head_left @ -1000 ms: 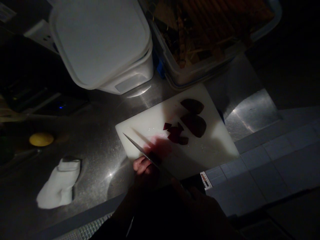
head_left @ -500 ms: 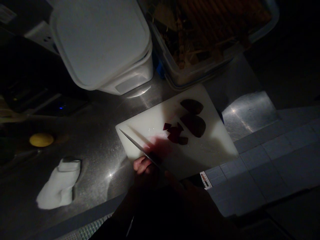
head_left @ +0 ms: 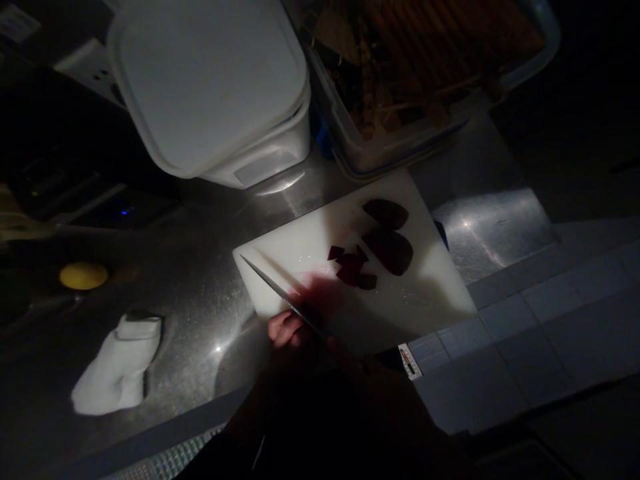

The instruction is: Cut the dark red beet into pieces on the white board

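Note:
A white cutting board (head_left: 280, 247) lies on the steel counter with dark red beetroot on it. Two large beetroot pieces (head_left: 390, 252) rest toward its far right, and several small cut beetroot chunks (head_left: 351, 268) lie near the middle. My right hand (head_left: 353, 363), deep in shadow, is closed round the handle of a long knife (head_left: 270, 283), whose blade points to the board's left corner. Beside the blade, my left hand (head_left: 289, 333) has its fingers curled at the board's near edge, against a dark beetroot piece (head_left: 313, 311) mostly hidden by shadow and knife. Red juice stains the board there.
A lidded white tub (head_left: 210, 80) and a clear plastic bin (head_left: 350, 143) of brownish things stand behind the board. Left on the counter are a white cloth-like item (head_left: 117, 367) and a yellow lemon-like fruit (head_left: 83, 275). The light is dim.
The view has shifted very slightly. Hands, knife and beetroot pieces keep almost the same places on the board.

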A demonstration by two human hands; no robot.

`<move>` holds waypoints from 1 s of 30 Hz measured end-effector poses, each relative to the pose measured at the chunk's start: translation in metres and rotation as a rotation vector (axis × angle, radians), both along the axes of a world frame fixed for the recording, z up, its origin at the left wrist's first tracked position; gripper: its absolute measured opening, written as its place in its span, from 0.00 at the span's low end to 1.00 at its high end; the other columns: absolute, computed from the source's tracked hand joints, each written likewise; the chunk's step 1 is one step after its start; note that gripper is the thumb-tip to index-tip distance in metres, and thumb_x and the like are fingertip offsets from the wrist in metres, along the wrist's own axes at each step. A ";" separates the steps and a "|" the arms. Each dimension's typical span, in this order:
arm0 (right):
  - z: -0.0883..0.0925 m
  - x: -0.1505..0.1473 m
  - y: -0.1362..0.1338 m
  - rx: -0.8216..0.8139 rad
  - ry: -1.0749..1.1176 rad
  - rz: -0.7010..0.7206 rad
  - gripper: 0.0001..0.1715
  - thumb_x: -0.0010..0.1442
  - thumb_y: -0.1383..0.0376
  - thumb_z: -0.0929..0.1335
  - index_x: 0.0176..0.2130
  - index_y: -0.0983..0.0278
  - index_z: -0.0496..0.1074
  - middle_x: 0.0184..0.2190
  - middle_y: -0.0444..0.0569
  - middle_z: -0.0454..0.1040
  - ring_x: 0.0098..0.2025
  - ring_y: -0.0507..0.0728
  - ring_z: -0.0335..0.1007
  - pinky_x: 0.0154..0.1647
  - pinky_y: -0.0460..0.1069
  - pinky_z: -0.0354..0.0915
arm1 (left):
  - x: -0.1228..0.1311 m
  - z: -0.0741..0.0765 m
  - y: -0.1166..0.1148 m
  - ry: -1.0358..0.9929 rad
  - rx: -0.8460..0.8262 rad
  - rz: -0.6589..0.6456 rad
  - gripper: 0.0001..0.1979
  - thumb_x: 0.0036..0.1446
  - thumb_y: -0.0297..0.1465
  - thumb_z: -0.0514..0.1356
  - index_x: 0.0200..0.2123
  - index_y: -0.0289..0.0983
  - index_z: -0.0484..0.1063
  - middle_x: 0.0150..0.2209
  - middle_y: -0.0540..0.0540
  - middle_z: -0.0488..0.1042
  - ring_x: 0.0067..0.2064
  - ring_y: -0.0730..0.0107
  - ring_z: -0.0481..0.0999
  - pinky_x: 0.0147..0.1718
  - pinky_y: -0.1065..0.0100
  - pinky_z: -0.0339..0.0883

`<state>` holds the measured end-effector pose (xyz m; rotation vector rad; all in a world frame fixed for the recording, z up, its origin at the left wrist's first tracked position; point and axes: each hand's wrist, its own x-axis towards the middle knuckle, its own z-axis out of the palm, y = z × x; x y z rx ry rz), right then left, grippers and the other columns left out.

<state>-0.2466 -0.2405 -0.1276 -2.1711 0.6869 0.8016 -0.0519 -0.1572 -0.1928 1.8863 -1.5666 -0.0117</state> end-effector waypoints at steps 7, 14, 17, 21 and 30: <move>0.000 0.000 -0.001 0.015 -0.003 -0.002 0.54 0.53 0.78 0.57 0.70 0.48 0.34 0.41 0.49 0.72 0.29 0.51 0.66 0.26 0.44 0.56 | 0.000 0.000 -0.001 -0.056 0.013 -0.008 0.03 0.59 0.26 0.58 0.34 0.39 0.70 0.36 0.45 0.76 0.44 0.62 0.74 0.44 0.59 0.65; -0.001 0.008 -0.003 -0.003 -0.011 -0.014 0.49 0.56 0.76 0.58 0.70 0.51 0.38 0.37 0.49 0.73 0.27 0.50 0.64 0.25 0.44 0.54 | 0.000 0.007 -0.006 -0.034 0.007 0.000 0.04 0.60 0.27 0.57 0.33 0.39 0.71 0.36 0.45 0.76 0.43 0.63 0.74 0.43 0.61 0.65; 0.000 0.008 -0.004 0.005 -0.024 -0.024 0.46 0.59 0.73 0.57 0.70 0.51 0.38 0.38 0.50 0.73 0.27 0.50 0.66 0.25 0.43 0.54 | -0.001 0.005 -0.004 -0.037 -0.006 0.019 0.03 0.59 0.27 0.58 0.34 0.39 0.71 0.36 0.45 0.76 0.44 0.62 0.74 0.42 0.61 0.66; -0.001 0.009 -0.003 -0.002 0.011 -0.028 0.49 0.58 0.75 0.57 0.70 0.48 0.35 0.37 0.49 0.72 0.27 0.50 0.65 0.25 0.44 0.53 | -0.001 0.004 -0.003 -0.023 0.007 0.016 0.03 0.59 0.27 0.57 0.35 0.39 0.70 0.36 0.45 0.76 0.43 0.62 0.74 0.43 0.60 0.66; 0.000 0.005 0.000 -0.001 0.052 -0.027 0.52 0.55 0.78 0.57 0.70 0.48 0.34 0.39 0.48 0.72 0.31 0.52 0.68 0.28 0.45 0.56 | -0.001 0.010 -0.009 0.007 -0.007 0.019 0.02 0.61 0.29 0.58 0.35 0.40 0.70 0.36 0.47 0.75 0.43 0.64 0.72 0.42 0.62 0.65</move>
